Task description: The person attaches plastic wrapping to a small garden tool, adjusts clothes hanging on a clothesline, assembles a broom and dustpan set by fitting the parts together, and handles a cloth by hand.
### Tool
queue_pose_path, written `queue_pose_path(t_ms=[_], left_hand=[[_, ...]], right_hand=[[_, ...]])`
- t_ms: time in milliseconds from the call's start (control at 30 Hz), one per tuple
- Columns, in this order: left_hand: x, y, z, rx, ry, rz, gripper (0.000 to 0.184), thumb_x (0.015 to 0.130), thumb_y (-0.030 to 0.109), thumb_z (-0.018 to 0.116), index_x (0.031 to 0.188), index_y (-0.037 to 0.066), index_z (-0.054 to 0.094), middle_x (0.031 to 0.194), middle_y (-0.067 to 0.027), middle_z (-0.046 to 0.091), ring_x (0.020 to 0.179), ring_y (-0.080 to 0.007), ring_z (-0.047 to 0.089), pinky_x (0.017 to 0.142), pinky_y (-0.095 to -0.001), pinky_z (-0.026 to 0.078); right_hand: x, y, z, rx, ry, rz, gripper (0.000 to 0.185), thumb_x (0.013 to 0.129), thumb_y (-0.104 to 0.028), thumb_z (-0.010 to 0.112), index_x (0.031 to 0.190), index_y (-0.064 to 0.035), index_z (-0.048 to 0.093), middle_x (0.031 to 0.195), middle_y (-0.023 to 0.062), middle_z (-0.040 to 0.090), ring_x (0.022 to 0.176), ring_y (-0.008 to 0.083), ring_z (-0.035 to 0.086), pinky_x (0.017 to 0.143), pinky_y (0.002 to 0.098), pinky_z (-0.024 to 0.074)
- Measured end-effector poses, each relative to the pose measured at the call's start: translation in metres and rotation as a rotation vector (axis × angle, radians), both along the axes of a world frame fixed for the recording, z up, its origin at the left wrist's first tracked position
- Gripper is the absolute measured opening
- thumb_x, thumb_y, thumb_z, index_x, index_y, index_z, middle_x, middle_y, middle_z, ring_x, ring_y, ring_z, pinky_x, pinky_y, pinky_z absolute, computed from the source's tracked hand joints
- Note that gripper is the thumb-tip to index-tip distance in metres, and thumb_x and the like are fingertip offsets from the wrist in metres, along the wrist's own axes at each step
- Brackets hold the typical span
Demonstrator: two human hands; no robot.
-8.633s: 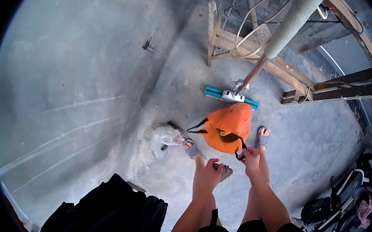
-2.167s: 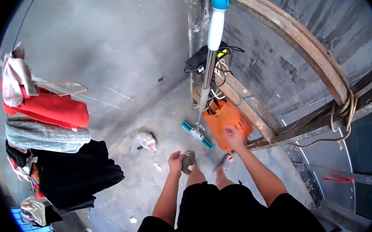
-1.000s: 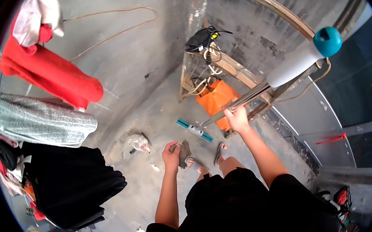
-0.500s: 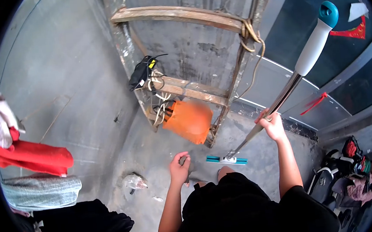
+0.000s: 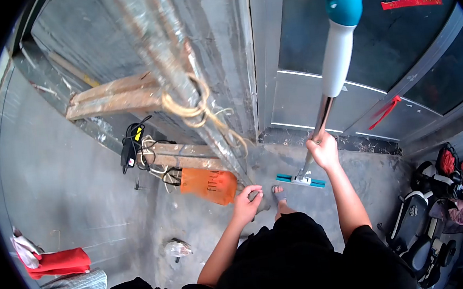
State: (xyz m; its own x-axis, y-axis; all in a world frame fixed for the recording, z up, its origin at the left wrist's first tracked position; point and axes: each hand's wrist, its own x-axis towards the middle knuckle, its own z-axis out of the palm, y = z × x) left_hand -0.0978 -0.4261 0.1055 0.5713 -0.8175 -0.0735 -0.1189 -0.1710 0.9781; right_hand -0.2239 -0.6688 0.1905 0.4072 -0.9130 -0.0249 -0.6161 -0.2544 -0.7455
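Note:
My right hand (image 5: 324, 150) is wrapped round the metal pole of a mop (image 5: 337, 61) with a white and teal handle. The mop's teal-edged flat head (image 5: 301, 181) rests on the floor by my sandalled foot. My left hand (image 5: 247, 204) is closed, with a grey-brown cloth (image 5: 262, 210) partly showing beside its fingers. To the left of that hand, an orange bag (image 5: 208, 185) with dark lettering hangs by black straps low on a wooden frame.
The frame (image 5: 188, 158) carries cables and a black adapter (image 5: 130, 148). A clear plastic bag (image 5: 178, 248) lies on the floor. Clothes, including a red one (image 5: 63, 263), hang at the lower left. A stroller-like object (image 5: 414, 222) stands at right, below a glass-panelled door (image 5: 310, 38).
My right hand has left the orange bag and taken hold of the mop, whose head has moved to the right. The bag now hangs at the frame. The view has turned right.

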Motion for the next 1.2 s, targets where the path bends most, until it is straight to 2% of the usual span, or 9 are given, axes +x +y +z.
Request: queue_pose_path(t_ms=[233,333,433,567,867,1000,1100,1133,1200], left_hand=[[-0.008,-0.092,0.000,0.125,-0.009,-0.014,0.018,0.080,0.006,0.063,0.098,0.003,0.060,0.088,-0.0052,0.065,0.086,-0.0133,0.060,0.079,-0.0265,0.046],[-0.004,-0.112,0.001,0.127,-0.032,0.051,0.019,0.080,0.010,0.062,0.097,0.002,0.060,0.090,-0.0102,0.065,0.084,-0.0174,0.062,0.077,-0.0280,0.047],[-0.001,-0.118,-0.001,0.139,0.000,0.168,0.016,0.080,0.007,0.062,0.096,0.002,0.061,0.089,-0.0067,0.065,0.085,-0.0144,0.060,0.079,-0.0267,0.046],[0.002,-0.118,-0.004,0.166,-0.002,0.291,0.017,0.080,0.009,0.062,0.096,0.002,0.061,0.090,-0.0116,0.065,0.085,-0.0194,0.061,0.079,-0.0283,0.046],[0.006,-0.125,-0.008,0.223,0.071,0.386,0.018,0.080,0.011,0.063,0.096,0.003,0.061,0.090,-0.0110,0.065,0.086,-0.0189,0.061,0.079,-0.0284,0.046],[0.007,-0.128,-0.007,0.253,0.065,0.389,0.019,0.080,0.011,0.063,0.097,0.003,0.061,0.090,-0.0111,0.065,0.086,-0.0192,0.061,0.079,-0.0283,0.046],[0.006,-0.128,-0.008,0.252,0.050,0.396,0.019,0.080,0.011,0.063,0.097,0.003,0.061,0.091,-0.0116,0.065,0.086,-0.0198,0.061,0.078,-0.0283,0.046],[0.006,-0.127,-0.009,0.231,0.041,0.391,0.020,0.080,0.010,0.063,0.098,0.003,0.060,0.092,-0.0117,0.065,0.086,-0.0199,0.061,0.078,-0.0283,0.046],[0.005,-0.123,-0.010,0.221,0.043,0.388,0.020,0.079,0.010,0.064,0.098,0.003,0.060,0.092,-0.0118,0.064,0.086,-0.0200,0.062,0.078,-0.0283,0.046]], right_hand=[[0.072,-0.067,-0.020,0.108,0.003,0.217,0.031,0.066,-0.027,0.060,0.084,-0.0020,0.055,0.082,0.0229,0.062,0.085,0.0404,0.059,0.076,0.0451,0.0461],[0.111,-0.070,-0.023,0.159,-0.012,0.292,0.030,0.067,-0.027,0.061,0.084,-0.0024,0.055,0.082,0.0222,0.062,0.084,0.0395,0.060,0.077,0.0447,0.0461],[0.153,-0.066,-0.028,0.166,-0.043,0.331,0.031,0.066,-0.026,0.061,0.083,-0.0001,0.055,0.080,0.0239,0.061,0.084,0.0402,0.060,0.075,0.0443,0.0463],[0.207,-0.059,-0.048,0.266,-0.016,0.392,0.039,0.071,-0.028,0.063,0.100,-0.0028,0.058,0.091,0.0217,0.063,0.092,0.0367,0.060,0.082,0.0428,0.0461],[0.286,-0.065,-0.102,0.299,-0.043,0.413,0.043,0.071,-0.030,0.061,0.100,0.0007,0.055,0.091,0.0257,0.061,0.094,0.0386,0.058,0.083,0.0431,0.0455],[0.281,-0.076,-0.110,0.323,0.024,0.498,0.052,0.074,-0.038,0.061,0.103,0.0037,0.051,0.100,0.0274,0.059,0.098,0.0394,0.056,0.085,0.0427,0.0446],[0.263,-0.088,-0.127,0.267,0.101,0.598,0.080,0.075,-0.052,0.061,0.120,0.0112,0.042,0.118,0.0290,0.051,0.109,0.0388,0.052,0.091,0.0391,0.0420],[0.253,-0.096,-0.135,0.299,0.084,0.655,0.078,0.074,-0.045,0.064,0.126,0.0078,0.038,0.117,0.0284,0.052,0.112,0.0364,0.050,0.094,0.0388,0.0404],[0.222,-0.105,-0.153,0.248,0.021,0.635,0.067,0.074,-0.040,0.065,0.119,0.0064,0.047,0.116,0.0264,0.053,0.110,0.0361,0.051,0.093,0.0385,0.0407]])
